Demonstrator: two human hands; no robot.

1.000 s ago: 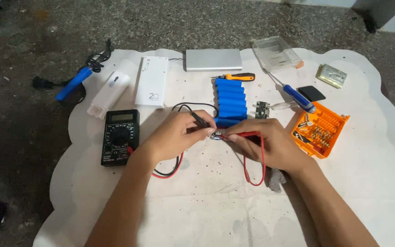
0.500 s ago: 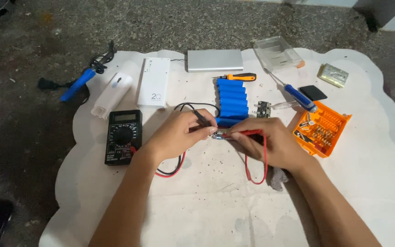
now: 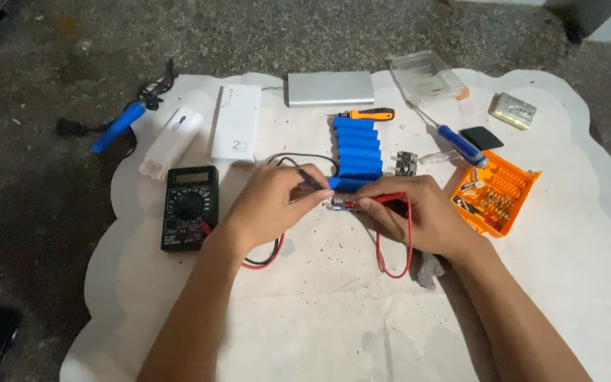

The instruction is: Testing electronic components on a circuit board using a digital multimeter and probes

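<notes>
White paper sheeting with a scalloped edge [image 3: 334, 325] covers the rough floor, and the person works over its middle. Their left hand [image 3: 270, 205] pinches a thin black test probe [image 3: 310, 177] between thumb and fingers, its tip angled down toward a small circuit board [image 3: 339, 205] lying on the sheet. Their right hand [image 3: 419, 216] pinches a red test probe [image 3: 388, 199] the same way, tip at the board's other end. Just behind the board sits a row of blue cylindrical battery cells [image 3: 356, 152]. Red lead wire [image 3: 390, 265] loops beside the right wrist. A black digital multimeter [image 3: 189, 207] lies left of the left hand. Farther off are an orange plastic bit tray [image 3: 496, 191], a blue-handled screwdriver [image 3: 461, 145], a silver flat power bank [image 3: 330, 88] and a white rectangular power bank [image 3: 235, 122].
</notes>
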